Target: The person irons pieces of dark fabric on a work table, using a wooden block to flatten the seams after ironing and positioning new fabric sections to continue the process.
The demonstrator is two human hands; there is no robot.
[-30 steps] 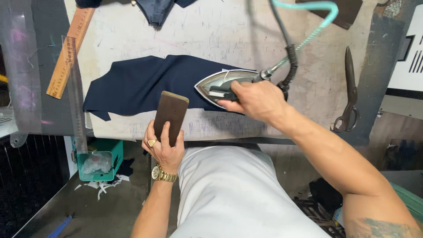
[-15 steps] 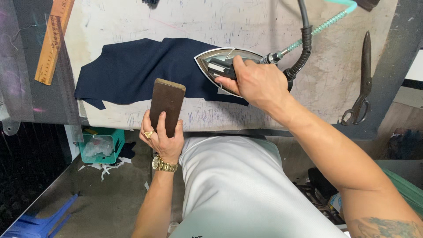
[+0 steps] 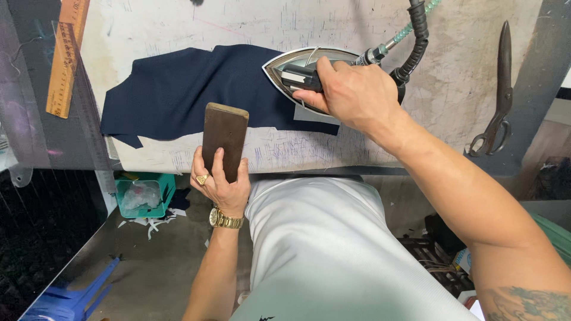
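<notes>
Since a moment ago the iron [image 3: 300,68] has slid a little further left over the cloth [image 3: 190,89], and the block [image 3: 224,139] has come up so its top now overlaps the cloth's near edge.

The table [image 3: 178,24] is pale, scuffed and scribbled over with pen marks, worst along its near edge. A wooden ruler [image 3: 66,56] lies slanted at its far left, and dark shears [image 3: 496,101] lie at the far right, well apart from the work. Below the table edge the floor is grey concrete, with a green bin [image 3: 143,196] and scraps of white trimmings just beside it, and a blue plastic piece [image 3: 77,294] lower left.

The cloth is navy, matte, flat, with a ragged stepped outline. The iron is pointed, its metal shell shiny, with a black ribbed hose [image 3: 413,41] and a teal coiled line running off its back. The block is dark brown, rectangular, with rounded corners and a worn face.

The right hand [image 3: 357,89] is closed around the iron's handle, the iron resting on the cloth's right end. The left hand [image 3: 221,181], wearing a gold ring and a gold watch [image 3: 226,219], is clasped around the block's lower half, holding it upright at the table's near edge, just left of the iron. The hands are apart.
</notes>
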